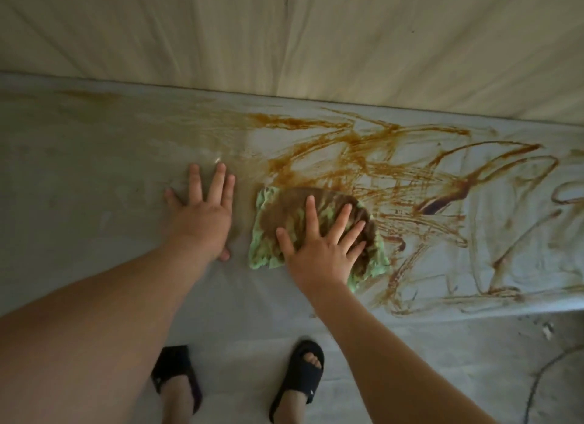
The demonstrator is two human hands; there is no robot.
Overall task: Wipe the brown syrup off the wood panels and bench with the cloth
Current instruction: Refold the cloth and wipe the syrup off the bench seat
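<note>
Right hand (319, 253) flat on cloth (264, 255)

Grey bench (94, 177) – green cloth (268, 253) on it – streaked with brown syrup (395, 170)

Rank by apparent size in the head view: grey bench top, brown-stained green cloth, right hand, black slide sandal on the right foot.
1. grey bench top
2. brown-stained green cloth
3. right hand and black slide sandal: near alike; the sandal is farther from the camera, so unranked.
</note>
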